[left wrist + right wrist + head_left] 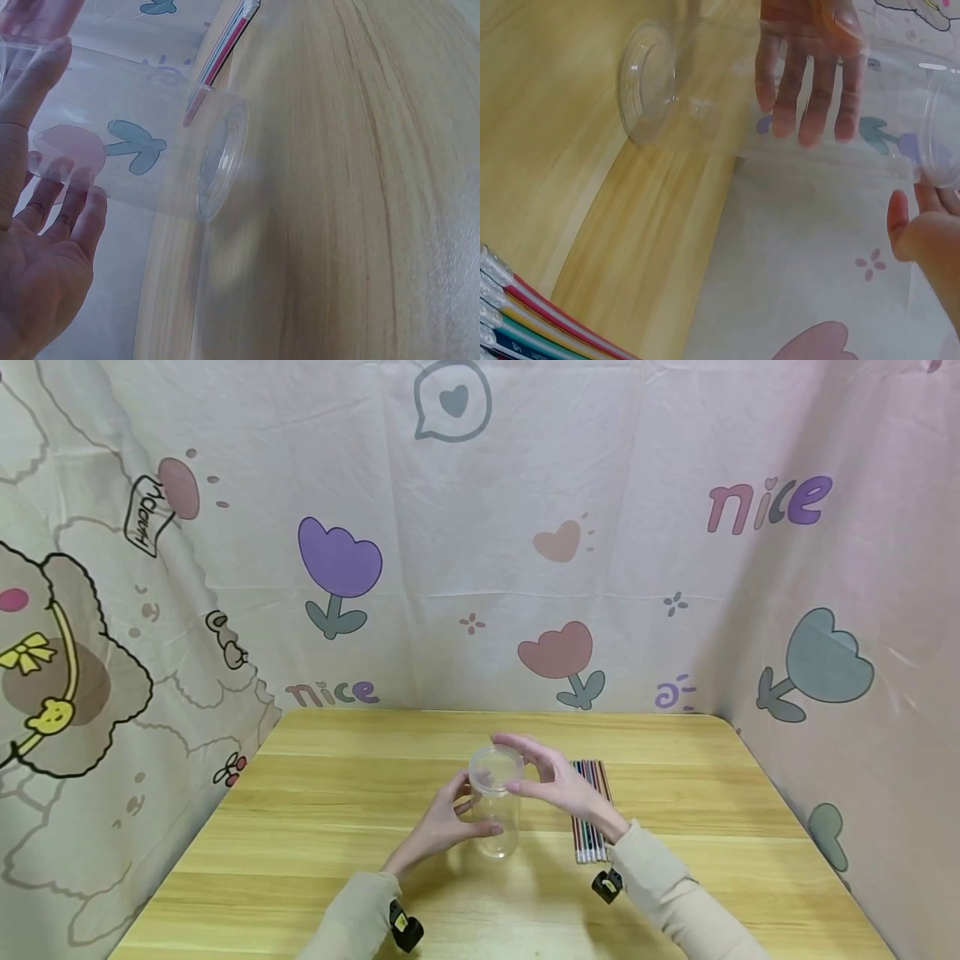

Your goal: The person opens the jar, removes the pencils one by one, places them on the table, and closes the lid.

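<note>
A clear plastic jar (497,827) stands upright in front of me, a translucent lid (491,762) at its top. My left hand (442,820) holds the jar's body from the left, thumb in front and fingers behind. Seen through the clear wall in the right wrist view are the left hand's fingers (821,97). From the right, my right hand (551,777) grips the lid's edge, with the thumb at the front and the fingers at the back. Whether the jar's base (223,163) touches the table I cannot tell.
Several striped pencils (589,827) lie side by side on the wooden table (337,793), right of the jar and partly beneath the right forearm. Their eraser ends (489,274) point toward me. A printed cloth (450,527) hangs behind the table and along its sides.
</note>
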`<state>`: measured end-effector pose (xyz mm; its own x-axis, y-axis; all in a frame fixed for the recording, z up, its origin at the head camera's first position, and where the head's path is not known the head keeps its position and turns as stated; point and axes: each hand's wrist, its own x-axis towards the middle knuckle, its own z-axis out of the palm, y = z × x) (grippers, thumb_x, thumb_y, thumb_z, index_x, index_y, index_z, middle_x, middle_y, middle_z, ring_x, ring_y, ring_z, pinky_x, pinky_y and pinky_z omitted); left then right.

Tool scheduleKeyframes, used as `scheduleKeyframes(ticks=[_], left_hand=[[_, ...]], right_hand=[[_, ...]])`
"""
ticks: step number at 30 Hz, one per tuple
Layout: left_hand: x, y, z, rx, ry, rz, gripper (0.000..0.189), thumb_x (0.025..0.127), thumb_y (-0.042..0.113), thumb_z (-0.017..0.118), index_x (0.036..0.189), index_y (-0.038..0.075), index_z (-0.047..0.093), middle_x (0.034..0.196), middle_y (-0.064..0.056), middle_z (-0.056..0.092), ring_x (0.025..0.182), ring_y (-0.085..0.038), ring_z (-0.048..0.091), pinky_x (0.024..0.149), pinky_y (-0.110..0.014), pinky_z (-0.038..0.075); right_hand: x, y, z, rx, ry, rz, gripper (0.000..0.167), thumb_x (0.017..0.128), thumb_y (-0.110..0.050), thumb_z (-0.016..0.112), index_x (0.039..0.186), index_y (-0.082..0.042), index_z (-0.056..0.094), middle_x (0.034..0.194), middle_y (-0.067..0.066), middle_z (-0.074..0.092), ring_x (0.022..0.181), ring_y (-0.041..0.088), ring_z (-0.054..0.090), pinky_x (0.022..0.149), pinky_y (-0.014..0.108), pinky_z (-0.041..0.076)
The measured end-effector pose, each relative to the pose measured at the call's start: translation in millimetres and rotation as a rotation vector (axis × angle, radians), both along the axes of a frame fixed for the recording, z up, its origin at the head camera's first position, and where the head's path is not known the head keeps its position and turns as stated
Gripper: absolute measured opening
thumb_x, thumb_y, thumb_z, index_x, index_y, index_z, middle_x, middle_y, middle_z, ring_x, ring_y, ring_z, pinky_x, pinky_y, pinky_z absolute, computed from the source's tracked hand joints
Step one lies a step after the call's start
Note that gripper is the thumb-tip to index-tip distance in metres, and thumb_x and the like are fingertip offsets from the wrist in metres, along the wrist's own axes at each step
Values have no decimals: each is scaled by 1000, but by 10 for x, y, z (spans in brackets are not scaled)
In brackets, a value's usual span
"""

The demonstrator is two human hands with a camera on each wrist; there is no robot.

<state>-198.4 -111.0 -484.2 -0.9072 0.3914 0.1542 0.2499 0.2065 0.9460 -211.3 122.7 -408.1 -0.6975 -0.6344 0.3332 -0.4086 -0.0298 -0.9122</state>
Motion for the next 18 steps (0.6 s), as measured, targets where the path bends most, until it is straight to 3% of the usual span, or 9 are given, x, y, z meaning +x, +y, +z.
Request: scheduleKeyframes(ticks=[2,5,8,11,15,18], left_hand=[[2,-1,0,-1,-3,0,88,77,20,88,151,15,39,140,-13,52,131,-32,51,117,-50,46],[4,-3,2,0,-4,1,88,77,20,88,151,15,40,140,-13,52,131,-32,51,117,-50,45],[4,-5,6,2,0,5,88,77,20,89,150,15,41,140,-12,52,130,-32,51,117,-50,45],[2,-4,7,2,5,6,86,77,20,89,149,15,42,140,-12,53,129,-32,51,116,-50,46],[4,-3,8,-7,1,7,86,77,20,89,149,15,42,139,-12,53,130,-31,51,116,-50,46],[7,-1,12,-6,-3,7,87,77,20,89,149,14,41,139,-12,53,130,-32,51,116,-50,46]], right_hand=[[-6,11,-5,3,-18,17,67,94,-5,65,155,-8,36,161,10,39,149,30,35,126,52,32],[-4,-1,-6,15,-6,-15,68,92,-6,69,153,-9,39,159,11,42,145,30,40,124,56,32],[7,-34,-4,37,30,-99,72,87,-8,75,151,-8,42,154,14,48,130,22,51,114,41,44],[12,-62,-10,44,76,-151,75,84,-8,79,150,-4,43,150,18,49,121,17,52,103,27,47],[11,-43,-12,15,53,-88,72,88,-6,73,152,-5,40,155,17,42,135,25,46,110,21,42],[1,-4,-10,-5,-4,-5,69,93,-6,67,155,-9,36,161,11,38,145,29,38,124,39,34]])
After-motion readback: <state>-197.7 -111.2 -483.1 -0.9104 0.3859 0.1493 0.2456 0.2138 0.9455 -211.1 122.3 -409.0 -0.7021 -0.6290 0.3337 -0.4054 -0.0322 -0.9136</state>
